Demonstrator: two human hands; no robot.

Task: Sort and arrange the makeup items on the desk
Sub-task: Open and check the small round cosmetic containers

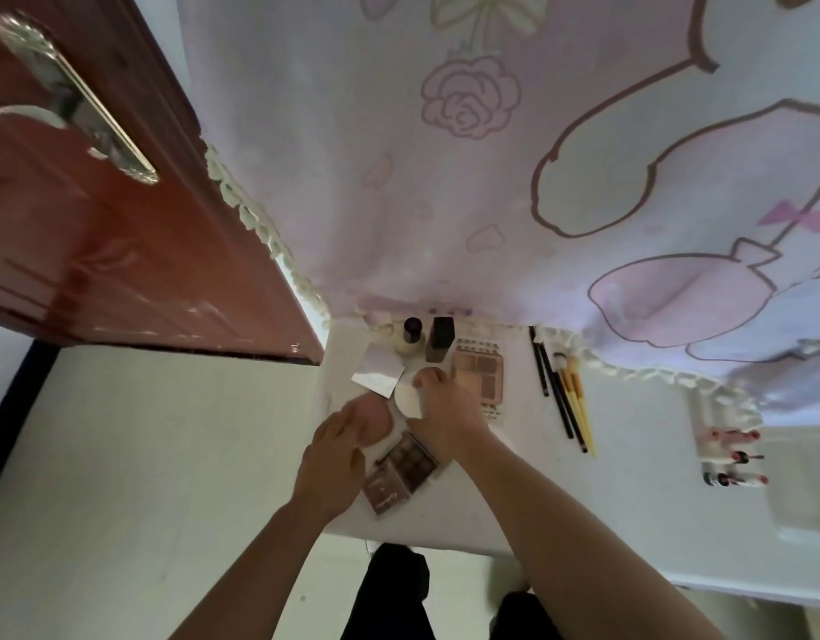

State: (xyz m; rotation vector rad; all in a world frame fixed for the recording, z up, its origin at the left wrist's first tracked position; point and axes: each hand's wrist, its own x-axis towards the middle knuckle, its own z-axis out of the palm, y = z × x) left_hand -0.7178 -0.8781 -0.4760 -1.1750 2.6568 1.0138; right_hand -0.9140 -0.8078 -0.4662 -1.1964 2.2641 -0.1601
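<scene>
On the white desk (630, 491), my left hand (332, 459) rests with straight fingers on a round pink powder puff (376, 420). My right hand (445, 418) pinches a round white compact (407, 399) between thumb and fingers. A brown eyeshadow palette (410, 459) lies open below both hands, its lid (385, 491) towards me. A beige contour palette (479, 374) lies right of the compact. A silver square case (380, 374), a cream bottle with a black cap (410, 337) and a dark square bottle (440, 339) stand at the back.
Pencils and yellow-handled brushes (567, 399) lie in a row to the right. Further right, lipsticks sit in a clear holder (731, 455). A patterned pink curtain (491, 154) hangs behind the desk. A red-brown door (98, 200) stands at the left.
</scene>
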